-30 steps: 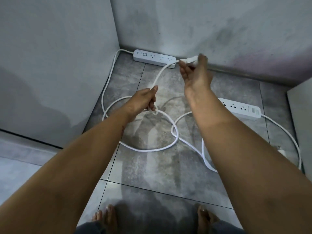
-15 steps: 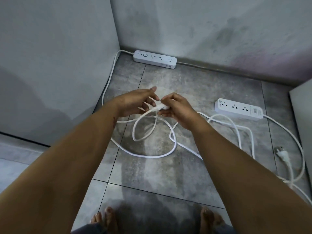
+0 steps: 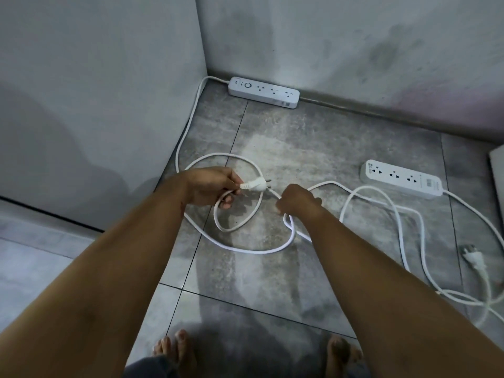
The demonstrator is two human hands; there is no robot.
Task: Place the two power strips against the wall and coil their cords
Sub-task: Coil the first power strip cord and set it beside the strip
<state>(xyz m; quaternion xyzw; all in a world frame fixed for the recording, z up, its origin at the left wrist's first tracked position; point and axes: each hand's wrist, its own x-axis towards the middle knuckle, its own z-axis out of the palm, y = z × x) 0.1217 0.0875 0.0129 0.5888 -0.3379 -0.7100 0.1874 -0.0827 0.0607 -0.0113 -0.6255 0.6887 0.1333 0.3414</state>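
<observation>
- Left hand (image 3: 210, 185): closed on the back end of the plug (image 3: 256, 184), prongs pointing toward the right hand; a small loop of cord (image 3: 256, 251) hangs from the same fingers.
- Right hand (image 3: 298, 200): just right of the plug, fingers curled round a run of cord; the exact strand cannot be told, as two white cords meet there.
- More of the cord lies in one wide loop on the floor (image 3: 272, 282) below and between both hands, then runs past the left hand to the corner.
- Far strip (image 3: 263, 92): beyond the left hand, lying along the wall (image 3: 354, 50), judged already placed.
- Near strip (image 3: 401, 180): beyond and right of the right hand, well apart from the wall, not yet placed.
- Second cord (image 3: 332, 183): sprawled uncoiled right of the right hand; its loose plug (image 3: 474, 259) lies on the floor further right.
- Handling, as judged: cord is light, limp and smooth, so loops are expected to slip or spring open unless pinched together; tangling with the second cord is a risk.
- Best hold: the plug body as anchor, each new loop gathered into the left hand, the right hand sliding along the cord.
- Strips are judged light and rigid, best taken across the body, not dragged by the cord.
</observation>
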